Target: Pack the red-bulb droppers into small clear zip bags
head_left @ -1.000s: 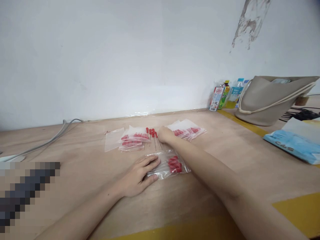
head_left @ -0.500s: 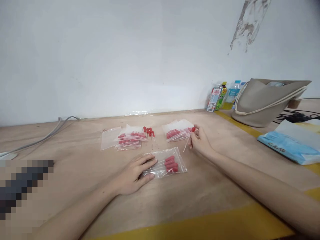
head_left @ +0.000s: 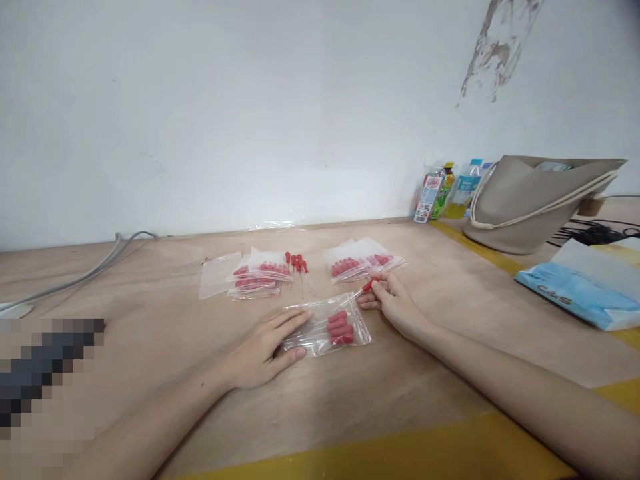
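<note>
The left hand (head_left: 267,350) lay flat, gripping nothing, on the clear zip bag (head_left: 319,312) at lower centre frame. The right hand (head_left: 395,303) pinched a red-bulbed dropper (head_left: 369,286), tip at the bag's right end. Loading appeared in hand; the next move called for aligning tip and opening. Half a second earlier, the dropper was farther right, by the packed bags (head_left: 345,268).

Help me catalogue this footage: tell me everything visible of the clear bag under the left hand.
The clear bag looks like thin, glossy plastic, with closure-like lines along its right end. It lies on the table. Inside, thin-stemmed pieces lie with their red ends rightward. The left hand rests on its left end. The right hand holds a red-ended piece at the bag's upper right; whether its tip is inside is unclear.
</note>
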`<state>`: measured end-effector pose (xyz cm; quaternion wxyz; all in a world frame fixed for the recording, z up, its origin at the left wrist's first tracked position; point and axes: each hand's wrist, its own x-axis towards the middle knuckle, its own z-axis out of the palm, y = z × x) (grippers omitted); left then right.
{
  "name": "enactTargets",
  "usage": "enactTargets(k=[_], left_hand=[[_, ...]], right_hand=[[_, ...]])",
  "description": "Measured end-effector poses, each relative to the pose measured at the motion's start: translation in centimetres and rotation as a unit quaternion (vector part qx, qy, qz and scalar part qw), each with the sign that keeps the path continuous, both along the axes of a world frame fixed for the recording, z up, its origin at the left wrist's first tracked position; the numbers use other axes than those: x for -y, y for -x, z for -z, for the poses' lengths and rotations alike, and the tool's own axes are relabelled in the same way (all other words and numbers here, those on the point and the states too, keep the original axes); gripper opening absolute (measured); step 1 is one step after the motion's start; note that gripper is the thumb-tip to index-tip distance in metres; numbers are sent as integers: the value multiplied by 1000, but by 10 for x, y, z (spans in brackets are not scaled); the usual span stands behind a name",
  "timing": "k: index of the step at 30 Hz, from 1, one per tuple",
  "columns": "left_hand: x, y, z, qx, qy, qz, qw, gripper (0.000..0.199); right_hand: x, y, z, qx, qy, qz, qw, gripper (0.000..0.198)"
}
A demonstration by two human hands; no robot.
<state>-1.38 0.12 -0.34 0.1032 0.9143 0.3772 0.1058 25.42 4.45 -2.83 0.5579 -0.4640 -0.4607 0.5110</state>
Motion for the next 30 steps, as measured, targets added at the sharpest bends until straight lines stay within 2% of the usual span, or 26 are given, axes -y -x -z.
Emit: enactTargets(k=[3, 7, 10, 17, 23, 27, 28, 30], left_hand=[[1, -1, -1, 6, 0, 4, 1000, 51], [2, -3, -3, 12, -6, 12, 1000, 50], [1, -3, -4, 10, -3, 7, 1000, 50], [0, -3, -2, 5, -11, 10, 1000, 51], [0, -4, -2, 12, -8, 13, 1000, 51], [0, -4, -3, 8, -9, 12, 1000, 50], [0, -4, -3, 8, -11, 13, 1000, 49], [1, -4, -3, 8, -12, 16, 1000, 48]], right_hand=[[2, -3, 0, 60, -3, -37, 997, 20], [5, -6, -1, 150, -39, -111, 982, 26], [5, -6, -3, 202, -52, -121, 970, 26], [-1, 5, -2, 137, -38, -153, 978, 27], [-5, 8, 6, 229, -98, -78, 965, 16], [-5, 7, 4, 259, -127, -182, 940, 16], [-4, 6, 2, 256, -127, -193, 939, 16], [-5, 3, -1, 241, -99, -156, 953, 16]])
